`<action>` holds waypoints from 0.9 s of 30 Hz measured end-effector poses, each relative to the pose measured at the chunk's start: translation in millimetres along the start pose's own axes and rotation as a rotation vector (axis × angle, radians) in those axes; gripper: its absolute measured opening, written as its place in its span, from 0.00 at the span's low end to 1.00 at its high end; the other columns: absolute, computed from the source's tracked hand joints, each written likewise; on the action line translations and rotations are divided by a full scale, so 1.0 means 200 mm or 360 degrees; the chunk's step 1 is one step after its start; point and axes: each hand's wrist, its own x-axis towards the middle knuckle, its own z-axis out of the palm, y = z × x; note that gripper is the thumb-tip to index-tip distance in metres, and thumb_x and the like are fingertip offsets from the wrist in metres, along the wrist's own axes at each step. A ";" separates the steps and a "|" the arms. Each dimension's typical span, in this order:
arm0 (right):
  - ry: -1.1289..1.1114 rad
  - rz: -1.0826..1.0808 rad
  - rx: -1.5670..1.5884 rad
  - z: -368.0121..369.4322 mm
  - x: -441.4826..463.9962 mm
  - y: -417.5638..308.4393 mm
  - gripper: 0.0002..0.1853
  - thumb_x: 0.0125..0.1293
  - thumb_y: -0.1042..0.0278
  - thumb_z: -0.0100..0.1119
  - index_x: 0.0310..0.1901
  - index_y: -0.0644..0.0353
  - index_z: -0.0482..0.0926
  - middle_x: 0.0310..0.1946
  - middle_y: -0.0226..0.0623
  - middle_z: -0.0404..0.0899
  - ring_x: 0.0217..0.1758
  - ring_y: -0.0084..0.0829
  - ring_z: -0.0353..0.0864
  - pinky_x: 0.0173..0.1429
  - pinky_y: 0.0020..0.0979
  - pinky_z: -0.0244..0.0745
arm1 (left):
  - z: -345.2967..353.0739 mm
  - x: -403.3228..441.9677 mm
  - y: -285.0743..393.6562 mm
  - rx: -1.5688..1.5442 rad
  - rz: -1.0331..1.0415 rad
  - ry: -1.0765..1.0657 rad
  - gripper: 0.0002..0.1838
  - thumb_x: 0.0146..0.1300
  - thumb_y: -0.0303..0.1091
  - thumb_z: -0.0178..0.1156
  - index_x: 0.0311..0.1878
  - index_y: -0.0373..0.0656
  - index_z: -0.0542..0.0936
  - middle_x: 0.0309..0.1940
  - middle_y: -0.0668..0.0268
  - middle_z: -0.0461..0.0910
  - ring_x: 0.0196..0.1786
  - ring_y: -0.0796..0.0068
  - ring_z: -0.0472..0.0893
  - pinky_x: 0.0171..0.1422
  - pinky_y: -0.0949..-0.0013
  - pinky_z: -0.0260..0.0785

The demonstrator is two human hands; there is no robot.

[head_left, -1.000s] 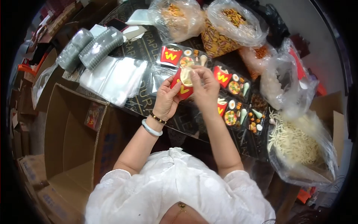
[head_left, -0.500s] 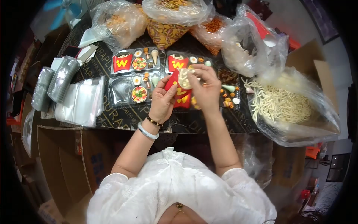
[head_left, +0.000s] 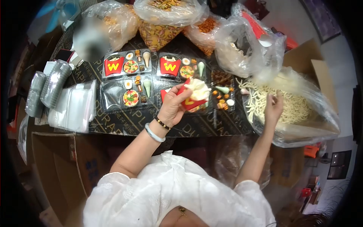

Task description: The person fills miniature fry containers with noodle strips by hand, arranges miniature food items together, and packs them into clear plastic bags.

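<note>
- While the left hand (head_left: 173, 108) grips a red toy fries carton (head_left: 197, 103) on its own, thumb on the near face, a cream-coloured bunch of fry pieces (head_left: 198, 89) pokes out the top.
- Big change in the last half second: the right hand (head_left: 273, 109) has left the carton and is now way over at the pale fry strands (head_left: 300, 104). For the work in hand, that puts one hand on the carton and the other at the loose stuff.
- Right fingertips look drawn close together, but honestly can't tell if they've got a strand.
- Carton's hanging over the front right tray, partly hiding it. Just left sits the front left tray (head_left: 110, 99) with its toy pizza (head_left: 131, 98).
- Behind those, two back trays each carry a red carton, left one (head_left: 114, 67) and right one (head_left: 169, 67).
- Farthest back, a plastic bag of yellow-brown bits (head_left: 153, 33).
</note>
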 end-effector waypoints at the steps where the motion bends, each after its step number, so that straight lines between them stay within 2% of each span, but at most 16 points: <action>1: -0.0281 0.0060 0.0478 0.02 -0.10 -0.23 0.27 0.60 0.67 0.65 0.61 0.61 0.71 0.53 0.45 0.74 0.40 0.26 0.80 0.47 0.26 0.75 | -0.01 0.00 0.01 0.0105 0.0074 0.0078 0.14 0.62 0.26 0.61 0.50 0.40 0.72 0.49 0.60 0.77 0.53 0.67 0.79 0.58 0.62 0.75; 2: -0.0568 0.0131 0.0956 0.08 -0.26 -0.52 0.27 0.59 0.68 0.65 0.61 0.59 0.72 0.55 0.45 0.73 0.40 0.26 0.80 0.47 0.26 0.74 | -0.02 -0.02 0.01 0.0213 0.0143 0.0162 0.14 0.60 0.25 0.61 0.49 0.39 0.72 0.48 0.60 0.78 0.51 0.68 0.80 0.57 0.63 0.76; 3: -0.0724 -0.0100 0.1033 0.17 -0.38 -0.65 0.27 0.57 0.69 0.67 0.59 0.61 0.73 0.51 0.41 0.76 0.39 0.25 0.80 0.45 0.25 0.74 | 0.01 -0.06 0.05 0.0250 0.0158 0.0289 0.17 0.57 0.21 0.63 0.49 0.37 0.72 0.45 0.60 0.78 0.46 0.72 0.81 0.53 0.66 0.76; 4: -0.0886 -0.0379 0.0831 0.19 -0.45 -0.84 0.24 0.56 0.72 0.67 0.56 0.60 0.76 0.47 0.37 0.78 0.36 0.23 0.80 0.41 0.24 0.74 | 0.00 -0.08 0.07 0.0266 0.0242 0.0327 0.18 0.55 0.21 0.65 0.48 0.37 0.72 0.44 0.61 0.79 0.45 0.73 0.81 0.51 0.68 0.77; 6: -0.1163 -0.0360 0.1015 0.32 -0.57 -1.00 0.19 0.55 0.73 0.67 0.51 0.60 0.79 0.41 0.36 0.78 0.36 0.26 0.80 0.39 0.26 0.74 | -0.01 -0.13 0.13 0.0293 0.0434 0.0402 0.19 0.52 0.21 0.68 0.46 0.36 0.72 0.41 0.61 0.79 0.41 0.75 0.81 0.47 0.73 0.77; 9: -0.1073 -0.0653 0.1053 0.49 -0.68 -1.14 0.14 0.56 0.75 0.65 0.45 0.61 0.81 0.36 0.39 0.78 0.36 0.33 0.81 0.38 0.28 0.75 | -0.04 -0.23 0.26 0.0478 0.0689 0.0608 0.19 0.50 0.21 0.70 0.44 0.36 0.74 0.39 0.63 0.80 0.39 0.77 0.81 0.45 0.74 0.77; 12: -0.0839 -0.1067 0.1043 0.61 -0.81 -1.31 0.11 0.57 0.77 0.63 0.43 0.63 0.80 0.34 0.43 0.78 0.37 0.39 0.81 0.38 0.30 0.75 | -0.14 -0.31 0.38 0.0626 0.0901 0.0783 0.19 0.50 0.22 0.70 0.45 0.37 0.74 0.38 0.64 0.79 0.37 0.79 0.80 0.42 0.76 0.76; 13: -0.0940 -0.1034 0.1181 0.63 -0.85 -1.37 0.09 0.58 0.78 0.61 0.42 0.63 0.80 0.36 0.44 0.80 0.37 0.42 0.81 0.37 0.30 0.76 | -0.16 -0.34 0.41 0.0626 0.0951 0.0828 0.19 0.51 0.22 0.70 0.45 0.37 0.74 0.38 0.64 0.79 0.37 0.79 0.80 0.42 0.76 0.76; 14: -0.1060 -0.0969 0.1285 0.65 -0.88 -1.42 0.09 0.58 0.77 0.61 0.41 0.63 0.80 0.36 0.44 0.80 0.37 0.41 0.82 0.40 0.31 0.76 | -0.18 -0.36 0.44 0.0626 0.1000 0.0866 0.19 0.51 0.23 0.70 0.45 0.37 0.73 0.38 0.64 0.79 0.36 0.79 0.80 0.41 0.76 0.76; 16: -0.1297 -0.0830 0.1469 0.68 -0.93 -1.50 0.07 0.59 0.76 0.60 0.39 0.63 0.80 0.36 0.43 0.81 0.37 0.40 0.82 0.46 0.34 0.75 | -0.26 -0.41 0.50 0.0611 0.1023 0.0837 0.15 0.58 0.25 0.65 0.47 0.37 0.73 0.40 0.64 0.79 0.40 0.79 0.80 0.45 0.76 0.75; 17: -0.1033 -0.1270 0.1212 0.71 -0.94 -1.52 0.04 0.60 0.73 0.60 0.36 0.61 0.81 0.34 0.41 0.82 0.34 0.37 0.82 0.59 0.43 0.67 | -0.28 -0.43 0.52 0.0568 0.1041 0.0821 0.14 0.61 0.25 0.63 0.48 0.36 0.72 0.41 0.63 0.79 0.42 0.79 0.80 0.47 0.75 0.74; 19: -0.1206 -0.1066 0.1198 0.75 -0.98 -1.56 0.04 0.61 0.72 0.59 0.34 0.61 0.81 0.32 0.39 0.82 0.33 0.36 0.81 0.65 0.46 0.59 | -0.35 -0.47 0.54 0.0597 0.1078 0.0793 0.11 0.66 0.28 0.57 0.50 0.36 0.72 0.43 0.63 0.79 0.44 0.78 0.79 0.49 0.75 0.74; 21: -0.1285 -0.0830 0.1277 0.79 -1.00 -1.61 0.03 0.61 0.71 0.58 0.32 0.60 0.80 0.29 0.36 0.82 0.32 0.37 0.80 0.70 0.52 0.51 | -0.36 -0.49 0.54 0.0592 0.1181 0.0867 0.12 0.64 0.28 0.60 0.48 0.36 0.73 0.41 0.65 0.79 0.41 0.81 0.78 0.47 0.77 0.73; 24: -0.1279 -0.0961 0.1249 0.80 -1.08 -1.67 0.05 0.62 0.69 0.58 0.31 0.59 0.80 0.27 0.35 0.81 0.32 0.38 0.80 0.69 0.58 0.48 | -0.39 -0.51 0.58 0.0580 0.1307 0.0974 0.12 0.63 0.29 0.62 0.47 0.36 0.73 0.39 0.66 0.79 0.39 0.82 0.78 0.45 0.78 0.73; 25: -0.1125 -0.1027 0.1346 0.81 -1.11 -1.69 0.08 0.63 0.67 0.57 0.29 0.59 0.80 0.25 0.35 0.79 0.31 0.38 0.79 0.68 0.63 0.44 | -0.40 -0.51 0.59 0.0572 0.1346 0.1011 0.12 0.63 0.29 0.62 0.47 0.36 0.73 0.39 0.66 0.79 0.39 0.83 0.78 0.44 0.77 0.73; 27: -0.1242 -0.1016 0.1284 0.82 -1.11 -1.72 0.09 0.64 0.66 0.56 0.29 0.60 0.79 0.25 0.35 0.79 0.31 0.38 0.79 0.69 0.63 0.42 | -0.42 -0.52 0.61 0.0594 0.1375 0.1055 0.12 0.62 0.29 0.63 0.46 0.36 0.74 0.38 0.66 0.79 0.38 0.83 0.78 0.43 0.78 0.73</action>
